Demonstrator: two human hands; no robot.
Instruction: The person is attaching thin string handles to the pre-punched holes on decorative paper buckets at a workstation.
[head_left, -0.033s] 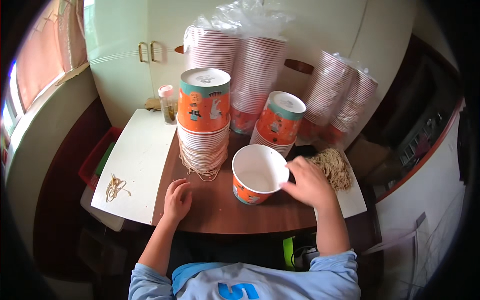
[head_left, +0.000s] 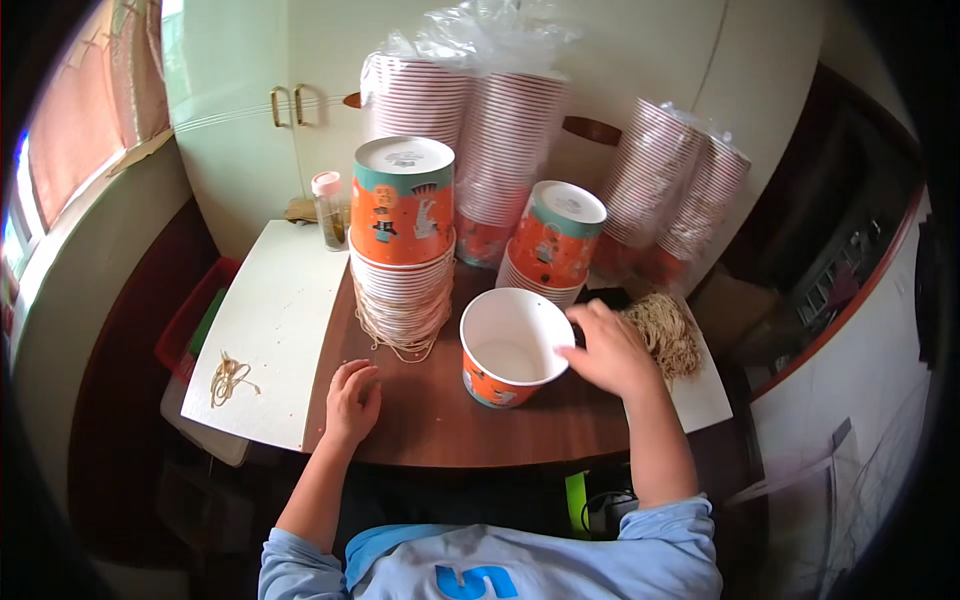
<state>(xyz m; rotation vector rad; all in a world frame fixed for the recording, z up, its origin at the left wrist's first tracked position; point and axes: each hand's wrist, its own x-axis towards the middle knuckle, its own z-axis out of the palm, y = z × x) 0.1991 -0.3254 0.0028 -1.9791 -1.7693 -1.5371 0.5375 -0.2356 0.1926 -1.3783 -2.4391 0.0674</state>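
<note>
A round paper bucket (head_left: 506,394), white inside with an orange and teal printed outside, stands upright on the brown tabletop. My right hand (head_left: 606,348) is at its right rim, thumb over the edge and fingers loosely spread. My left hand (head_left: 352,402) lies on the table to the left, its fingers loosely bent and nothing in it. Behind stands a tall stack of upside-down paper buckets (head_left: 402,215), with thin beige cords (head_left: 402,325) draped around its lower part. A second upside-down stack (head_left: 560,235) rises just behind the single bucket.
Bagged stacks of buckets (head_left: 515,150) stand at the back, more (head_left: 650,170) at the back right. A bundle of cords (head_left: 665,335) lies right of my right hand. On the left white leaf are a lidded bottle (head_left: 330,212) and a small cord tangle (head_left: 232,380).
My right thumb has moved slightly farther away along the bucket's rim. The view has shifted a little; the bucket and my left hand stay in place.
</note>
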